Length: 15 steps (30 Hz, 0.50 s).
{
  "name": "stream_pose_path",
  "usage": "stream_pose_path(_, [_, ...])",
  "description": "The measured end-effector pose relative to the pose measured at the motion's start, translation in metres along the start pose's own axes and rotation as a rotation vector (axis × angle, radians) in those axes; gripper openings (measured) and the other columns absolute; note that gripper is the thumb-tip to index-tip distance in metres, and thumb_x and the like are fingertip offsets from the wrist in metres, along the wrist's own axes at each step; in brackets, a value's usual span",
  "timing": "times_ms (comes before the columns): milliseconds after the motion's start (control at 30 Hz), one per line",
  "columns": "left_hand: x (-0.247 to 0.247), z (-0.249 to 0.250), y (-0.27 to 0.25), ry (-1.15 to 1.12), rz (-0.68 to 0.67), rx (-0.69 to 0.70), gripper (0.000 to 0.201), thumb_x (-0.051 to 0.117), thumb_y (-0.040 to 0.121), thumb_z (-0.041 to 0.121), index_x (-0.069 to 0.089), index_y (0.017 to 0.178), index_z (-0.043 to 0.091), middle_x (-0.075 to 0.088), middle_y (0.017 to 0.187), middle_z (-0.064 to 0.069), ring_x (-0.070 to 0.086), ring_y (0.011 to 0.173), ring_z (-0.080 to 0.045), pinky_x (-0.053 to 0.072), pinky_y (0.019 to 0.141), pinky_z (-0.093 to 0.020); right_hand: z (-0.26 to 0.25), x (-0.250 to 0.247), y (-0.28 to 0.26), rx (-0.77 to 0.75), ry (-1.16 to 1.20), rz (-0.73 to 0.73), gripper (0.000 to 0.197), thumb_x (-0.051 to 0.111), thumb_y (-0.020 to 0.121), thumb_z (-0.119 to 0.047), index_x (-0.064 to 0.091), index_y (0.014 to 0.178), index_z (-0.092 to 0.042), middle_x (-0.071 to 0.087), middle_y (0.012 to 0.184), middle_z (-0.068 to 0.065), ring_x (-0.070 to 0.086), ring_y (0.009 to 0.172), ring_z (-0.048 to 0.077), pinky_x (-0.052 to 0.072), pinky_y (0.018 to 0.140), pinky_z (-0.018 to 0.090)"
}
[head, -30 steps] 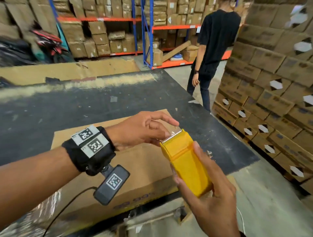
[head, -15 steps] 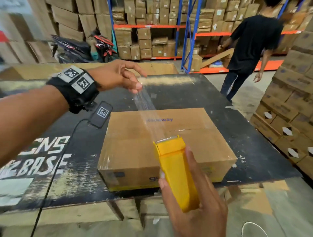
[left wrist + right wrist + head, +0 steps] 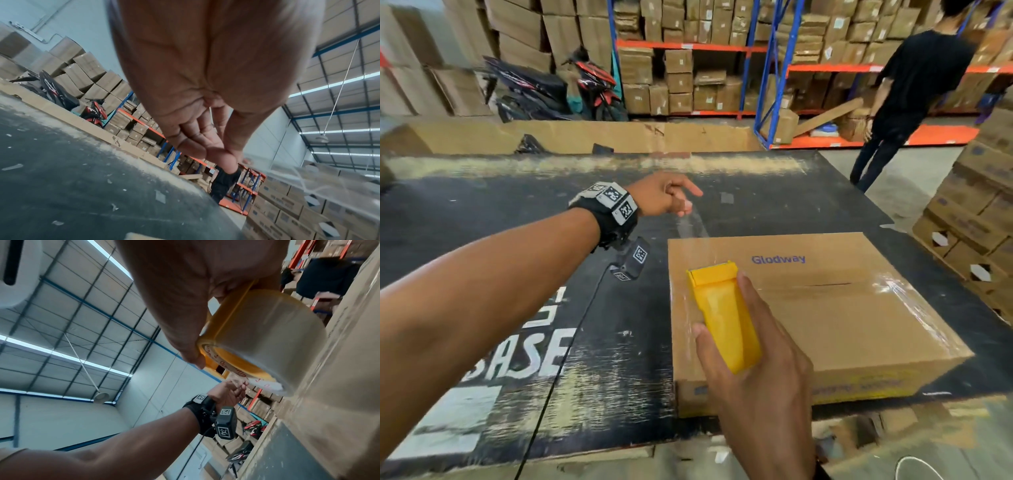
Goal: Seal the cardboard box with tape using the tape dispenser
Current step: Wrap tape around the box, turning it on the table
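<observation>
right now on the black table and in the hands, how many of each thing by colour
brown cardboard box: 1
yellow tape dispenser: 1
clear tape strip: 1
total: 3

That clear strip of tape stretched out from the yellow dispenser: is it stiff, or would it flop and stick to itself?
Probably floppy: the tape strip looks thin, wrinkled and see-through. It seems straight only because the left hand and tape dispenser pull it taut. Let go, it would likely curl and cling.
</observation>
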<state>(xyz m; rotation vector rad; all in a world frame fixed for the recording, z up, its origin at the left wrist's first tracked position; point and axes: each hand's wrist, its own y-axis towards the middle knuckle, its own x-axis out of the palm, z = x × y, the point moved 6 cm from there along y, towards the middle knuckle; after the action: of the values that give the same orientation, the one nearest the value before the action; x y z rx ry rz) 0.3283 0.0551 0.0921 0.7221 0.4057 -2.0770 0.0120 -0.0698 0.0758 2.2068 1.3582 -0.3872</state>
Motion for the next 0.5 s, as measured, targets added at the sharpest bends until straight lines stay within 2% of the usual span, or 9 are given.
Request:
stream_pose_path(33, [0.0,-0.009,0.006,0.006,-0.018,-0.004,0.039,0.067,0.088,0.005,0.066,0.126,0.013,0.068,0.056,0.01,0.07,0.113,-0.042,0.051,0.105,-0.058,-0.004,0.01,0.004,0.012,-0.01,-0.004,0.076,0.068,0.076,-0.063,0.037,0.145,-0.061,0.058,0.095,-0.013,0.059,0.09,0.001,0.053,0.084,0.029])
stream_pose_path(100, [-0.002,-0.028,0.018,0.011,-0.04,-0.011,0.039,0.066,0.083,0.011,0.069,0.12,0.025,0.075,0.071,-0.001,0.075,0.106,-0.026,0.052,0.104,-0.056,-0.008,0.029,0.013,0.046,-0.026,-0.012,0.076,0.066,0.077,-0.062,0.038,0.147,-0.057,0.066,0.114,-0.011,0.061,0.106,0.009,0.049,0.092,0.029])
stream_pose_path(167, [0.0,-0.047,0.031,0.013,-0.05,-0.018,0.039,0.063,0.089,0.006,0.069,0.123,0.024,0.078,0.089,-0.017,0.076,0.089,-0.002,0.054,0.103,-0.05,-0.009,0.044,0.022,0.078,-0.055,-0.024,0.077,0.068,0.078,-0.061,0.039,0.149,-0.052,0.065,0.132,-0.013,0.06,0.119,0.01,0.045,0.096,0.026])
stream_pose_path(200, [0.002,-0.057,0.037,0.023,-0.053,-0.024,0.039,0.062,0.091,0.003,0.068,0.125,0.021,0.078,0.092,-0.019,0.074,0.082,0.005,0.055,0.101,-0.045,-0.009,0.051,0.026,0.096,-0.077,-0.025,0.077,0.068,0.078,-0.06,0.039,0.149,-0.051,0.065,0.134,-0.013,0.06,0.12,0.012,0.045,0.097,0.027])
stream_pose_path(233, [0.003,-0.065,0.041,0.026,-0.055,-0.027,0.039,0.062,0.092,0.003,0.067,0.127,0.019,0.079,0.089,-0.016,0.073,0.079,0.007,0.056,0.097,-0.041,-0.009,0.056,0.03,0.114,-0.098,-0.025,0.078,0.068,0.078,-0.061,0.039,0.15,-0.05,0.066,0.133,-0.01,0.061,0.119,0.015,0.046,0.097,0.03])
stream_pose_path(300, [0.008,-0.081,0.048,0.028,-0.068,-0.04,0.039,0.064,0.092,0.004,0.068,0.127,0.02,0.078,0.078,-0.001,0.075,0.084,-0.002,0.057,0.089,-0.035,-0.007,0.065,0.035,0.149,-0.126,-0.022,0.078,0.067,0.078,-0.062,0.04,0.15,-0.048,0.069,0.127,-0.006,0.063,0.115,0.019,0.049,0.095,0.035])
stream_pose_path(367, [0.015,-0.096,0.053,0.015,-0.098,-0.051,0.039,0.065,0.092,0.004,0.067,0.128,0.017,0.075,0.076,0.001,0.075,0.096,-0.022,0.058,0.085,-0.031,-0.006,0.072,0.04,0.174,-0.146,-0.019,0.077,0.067,0.078,-0.061,0.041,0.15,-0.047,0.07,0.126,-0.005,0.064,0.114,0.021,0.051,0.095,0.038])
stream_pose_path(433, [0.023,-0.108,0.057,-0.009,-0.134,-0.042,0.039,0.066,0.092,0.003,0.066,0.129,0.014,0.075,0.084,-0.008,0.073,0.104,-0.03,0.054,0.098,-0.04,-0.005,0.078,0.043,0.203,-0.167,-0.028,0.076,0.067,0.079,-0.061,0.041,0.149,-0.047,0.071,0.124,-0.003,0.065,0.113,0.022,0.051,0.093,0.039])
stream_pose_path(500, [0.033,-0.117,0.059,-0.018,-0.176,-0.04,0.038,0.068,0.093,0.006,0.066,0.13,0.012,0.077,0.087,-0.004,0.072,0.103,-0.028,0.051,0.105,-0.045,-0.005,0.082,0.045,0.229,-0.197,-0.039,0.076,0.065,0.08,-0.062,0.04,0.15,-0.048,0.072,0.12,-0.002,0.065,0.11,0.023,0.052,0.092,0.04])
